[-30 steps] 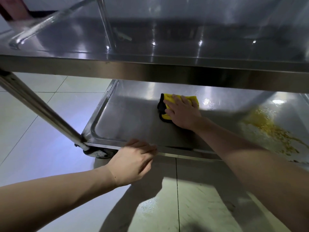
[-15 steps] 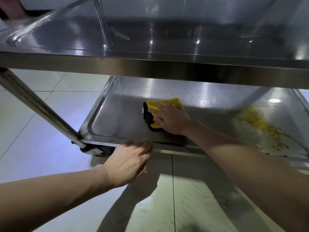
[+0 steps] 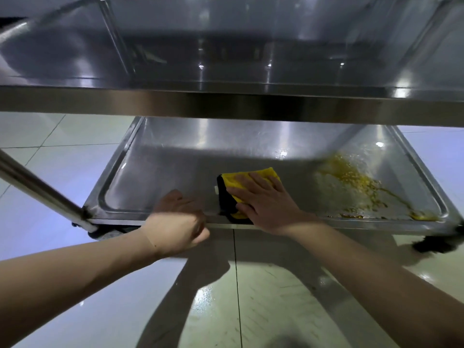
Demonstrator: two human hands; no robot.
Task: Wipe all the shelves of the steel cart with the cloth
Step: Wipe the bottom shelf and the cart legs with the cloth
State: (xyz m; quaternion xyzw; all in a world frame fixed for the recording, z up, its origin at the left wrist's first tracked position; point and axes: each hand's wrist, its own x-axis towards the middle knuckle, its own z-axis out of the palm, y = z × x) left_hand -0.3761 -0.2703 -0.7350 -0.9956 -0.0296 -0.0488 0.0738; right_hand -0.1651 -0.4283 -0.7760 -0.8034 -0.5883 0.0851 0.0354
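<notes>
The step in hand looks to be the wiping of the lower shelf of the steel cart. The right hand lies flat, fingers spread, pressing the yellow cloth (black on its left edge) against the shelf near the front rim, a little right of the middle. The left hand holds the front rim just left of the cloth, fingers over the lip and thumb seemingly below it, probably to steady the cart. A yellow spill covers the right part of the shelf, near the cloth but apart from it, so this shelf is judged unfinished. The next move likely calls for sliding the pressed cloth rightward through the residue, with firm pressure into the corner. No brand, label or writing can be read anywhere.
</notes>
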